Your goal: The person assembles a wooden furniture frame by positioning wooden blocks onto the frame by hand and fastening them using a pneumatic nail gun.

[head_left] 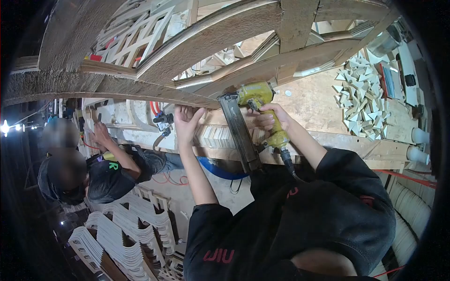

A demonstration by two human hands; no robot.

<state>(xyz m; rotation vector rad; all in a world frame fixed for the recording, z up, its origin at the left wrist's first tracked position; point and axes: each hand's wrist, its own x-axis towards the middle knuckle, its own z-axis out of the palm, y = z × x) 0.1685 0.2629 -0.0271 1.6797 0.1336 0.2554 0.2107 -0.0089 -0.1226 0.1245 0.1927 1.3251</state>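
My right hand [275,117] is wrapped round the handle of a yellow nail gun [257,93]. The gun's long dark magazine [240,133] slants down toward my body, and its nose meets the lower edge of a large curved wooden frame [211,89]. Left of the gun, my left hand [187,122] rests against the frame's lower edge with its thumb apart; some fingertips are hidden behind the wood. A row of thin wooden pieces [215,136] stands on the bench under the frame, between my left hand and the magazine.
Small triangular wood blocks [363,98] are heaped on the workbench [304,105] at right. A co-worker [110,164] is at the bench on the left. Stacked curved wooden parts [126,234] stand on the floor at lower left. An air hose fitting [287,157] hangs below the gun.
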